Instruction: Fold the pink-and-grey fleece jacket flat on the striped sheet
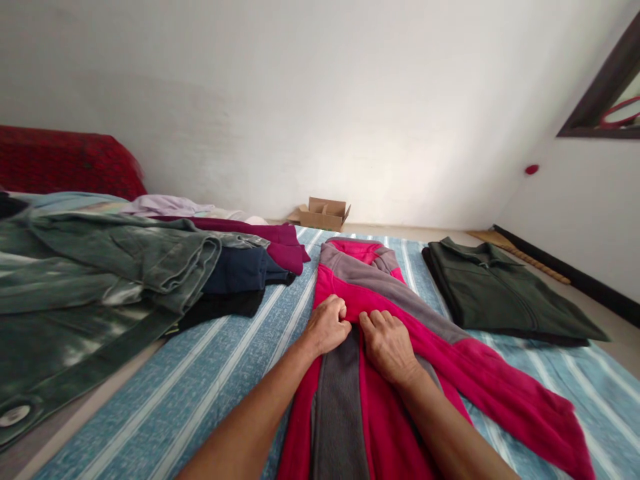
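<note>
Under both hands (327, 325) (390, 343), a pink jacket (343, 393).

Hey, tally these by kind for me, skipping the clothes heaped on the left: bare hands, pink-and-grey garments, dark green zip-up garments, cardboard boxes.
Bare hands, left hand and right hand: 2
Pink-and-grey garment: 1
Dark green zip-up garment: 1
Cardboard box: 1
Total: 5
</note>
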`<state>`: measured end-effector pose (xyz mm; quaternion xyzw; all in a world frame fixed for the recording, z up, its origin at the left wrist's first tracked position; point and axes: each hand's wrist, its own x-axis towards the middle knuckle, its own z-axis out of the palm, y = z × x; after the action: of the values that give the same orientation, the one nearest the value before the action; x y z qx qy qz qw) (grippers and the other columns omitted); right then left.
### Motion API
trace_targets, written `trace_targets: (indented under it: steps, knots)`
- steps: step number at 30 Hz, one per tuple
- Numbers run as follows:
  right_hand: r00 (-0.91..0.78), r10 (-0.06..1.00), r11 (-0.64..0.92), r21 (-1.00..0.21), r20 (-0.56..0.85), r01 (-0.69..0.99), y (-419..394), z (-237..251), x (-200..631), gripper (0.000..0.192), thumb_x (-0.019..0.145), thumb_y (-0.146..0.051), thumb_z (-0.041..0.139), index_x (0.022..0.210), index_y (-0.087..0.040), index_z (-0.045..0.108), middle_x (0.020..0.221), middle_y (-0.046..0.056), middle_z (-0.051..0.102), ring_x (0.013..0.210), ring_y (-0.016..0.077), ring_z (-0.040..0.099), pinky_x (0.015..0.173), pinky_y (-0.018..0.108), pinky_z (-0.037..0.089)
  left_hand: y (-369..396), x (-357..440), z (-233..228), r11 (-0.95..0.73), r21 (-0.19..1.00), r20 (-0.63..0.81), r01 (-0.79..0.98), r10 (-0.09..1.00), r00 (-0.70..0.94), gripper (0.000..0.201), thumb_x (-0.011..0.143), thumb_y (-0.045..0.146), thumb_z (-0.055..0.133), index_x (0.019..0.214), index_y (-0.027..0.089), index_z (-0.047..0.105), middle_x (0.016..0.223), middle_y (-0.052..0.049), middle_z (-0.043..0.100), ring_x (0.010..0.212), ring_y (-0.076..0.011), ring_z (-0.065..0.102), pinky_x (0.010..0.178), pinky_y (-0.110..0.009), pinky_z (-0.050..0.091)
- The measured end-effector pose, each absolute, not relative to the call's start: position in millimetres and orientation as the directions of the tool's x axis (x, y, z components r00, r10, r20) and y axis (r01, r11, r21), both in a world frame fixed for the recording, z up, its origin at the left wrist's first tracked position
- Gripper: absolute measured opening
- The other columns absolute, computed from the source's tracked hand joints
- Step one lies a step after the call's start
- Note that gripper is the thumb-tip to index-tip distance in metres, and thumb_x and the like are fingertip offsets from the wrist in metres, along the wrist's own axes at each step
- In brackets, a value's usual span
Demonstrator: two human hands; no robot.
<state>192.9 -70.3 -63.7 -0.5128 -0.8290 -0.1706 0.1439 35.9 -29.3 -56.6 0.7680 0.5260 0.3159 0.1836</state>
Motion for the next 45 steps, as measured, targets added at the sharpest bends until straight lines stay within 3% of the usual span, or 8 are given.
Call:
trace_targets:
  steps: [5, 9, 12, 15, 21, 28, 36, 45]
  knots:
    - [-0.434, 0.813, 0.411, 0.146, 0.389, 0.900, -71, -61, 190, 0.021, 0.087, -0.017, 0.050, 0.107, -0.014, 0.057, 0.084, 0.008, 0.058, 0.074, 0.0209, 0.049, 0.059, 0.031, 0.035, -26, 22, -38, -0.346, 0.698, 0.124, 0.627, 0.921, 0.370, 0.006, 0.062, 0.013, 0.052, 0.065, 0.019, 0.051, 0.068, 0.002, 0.055, 0.065, -0.0140, 0.052, 0.062, -0.026, 0.040]
    - [-0.443, 0.820, 0.420, 0.145, 0.363, 0.896, -73, -59, 187, 0.021, 0.086, -0.015, 0.049, 0.105, -0.012, 0.058, 0.088, 0.010, 0.059, 0.075, 0.0220, 0.050, 0.059, 0.032, 0.038, -17, 42, -18, -0.341, 0.605, 0.241, 0.720, 0.940, 0.243, 0.006, 0.070, 0.017, 0.050, 0.071, 0.018, 0.056, 0.075, -0.002, 0.061, 0.075, -0.0179, 0.057, 0.072, -0.031, 0.044]
    - [-0.440, 0.824, 0.422, 0.134, 0.357, 0.897, -74, -60, 185, 0.021, 0.086, -0.012, 0.048, 0.103, -0.012, 0.059, 0.089, 0.011, 0.059, 0.075, 0.0225, 0.052, 0.058, 0.033, 0.041, -4, 73, -17, -0.432, 0.575, 0.306, 0.695, 0.901, 0.307, 0.016, 0.075, 0.013, 0.044, 0.081, 0.017, 0.058, 0.094, -0.006, 0.064, 0.094, -0.0188, 0.058, 0.087, -0.032, 0.043]
    - [-0.446, 0.827, 0.430, 0.128, 0.342, 0.894, -73, -61, 183, 0.025, 0.085, -0.009, 0.047, 0.106, -0.010, 0.059, 0.090, 0.013, 0.060, 0.075, 0.0229, 0.053, 0.058, 0.034, 0.044, 9, 91, -31, -0.415, 0.603, 0.230, 0.682, 0.908, 0.349, 0.024, 0.079, 0.015, 0.041, 0.096, 0.016, 0.059, 0.123, -0.010, 0.056, 0.117, -0.0185, 0.049, 0.102, -0.032, 0.035]
    - [-0.440, 0.853, 0.440, 0.066, 0.279, 0.895, -74, -55, 178, 0.026, 0.085, -0.009, 0.045, 0.104, -0.006, 0.061, 0.088, 0.016, 0.060, 0.074, 0.0237, 0.056, 0.055, 0.034, 0.048, 19, 85, -58, -0.377, 0.586, 0.103, 0.717, 0.913, 0.395, 0.043, 0.088, 0.026, 0.031, 0.125, 0.011, 0.049, 0.143, -0.012, 0.037, 0.133, -0.0163, 0.031, 0.110, -0.029, 0.023]
    - [-0.440, 0.885, 0.450, -0.039, 0.155, 0.892, -80, -37, 189, 0.025, 0.085, -0.011, 0.044, 0.094, -0.012, 0.067, 0.097, 0.014, 0.063, 0.082, 0.0232, 0.059, 0.064, 0.032, 0.047, 20, 94, -57, -0.303, 0.351, -0.113, 0.886, 0.925, 0.361, 0.067, 0.089, 0.050, 0.022, 0.144, 0.012, 0.016, 0.152, -0.013, 0.009, 0.139, -0.0242, 0.008, 0.110, -0.046, 0.014]
    - [-0.365, 0.909, 0.387, -0.081, 0.203, 0.919, -97, -18, 225, 0.024, 0.088, -0.017, 0.041, 0.093, -0.017, 0.064, 0.092, 0.008, 0.064, 0.087, 0.0220, 0.058, 0.078, 0.033, 0.044, 15, 95, -58, -0.333, 0.224, -0.107, 0.916, 0.926, 0.363, 0.082, 0.084, 0.066, 0.011, 0.145, 0.011, 0.011, 0.152, -0.014, 0.007, 0.140, -0.0251, 0.005, 0.110, -0.049, 0.010]
    - [-0.186, 0.925, 0.230, -0.097, 0.332, 0.968, -123, -74, 252, 0.034, 0.090, -0.028, 0.045, 0.122, -0.021, 0.054, 0.130, 0.010, 0.051, 0.122, 0.0266, 0.042, 0.101, 0.043, 0.033, 9, 95, -48, -0.347, 0.169, -0.115, 0.922, 0.922, 0.369, 0.082, 0.084, 0.066, 0.010, 0.145, 0.012, 0.014, 0.152, -0.014, 0.007, 0.139, -0.0264, 0.007, 0.108, -0.050, 0.015]
